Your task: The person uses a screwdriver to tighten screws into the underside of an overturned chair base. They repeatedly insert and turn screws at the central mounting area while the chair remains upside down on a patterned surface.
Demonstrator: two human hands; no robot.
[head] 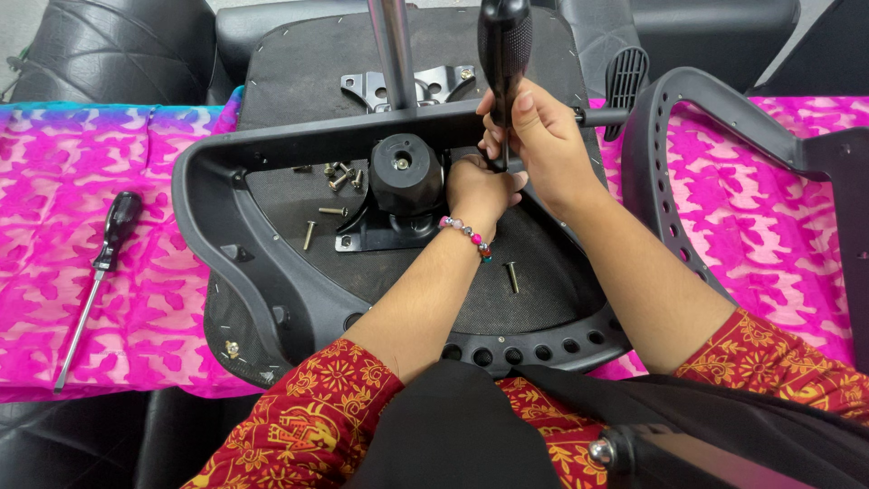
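Two hands [507,154] on ribbed screwdriver handle [504,41]

**Two hands at the underside of a chair seat**

In the middle of the frame an upturned chair seat [299,63] lies on a pink patterned cloth [154,299]. The right hand [534,136] grips the black handle of a screwdriver [504,45], which stands upright, near the top centre. The left hand [480,190], with a bead bracelet [466,234] on the wrist, rests just under it, beside the black seat mechanism [403,177]. Loose screws [339,177] lie left of the mechanism, and one screw [512,276] lies lower right. A second screwdriver [98,272] lies on the cloth at the left.
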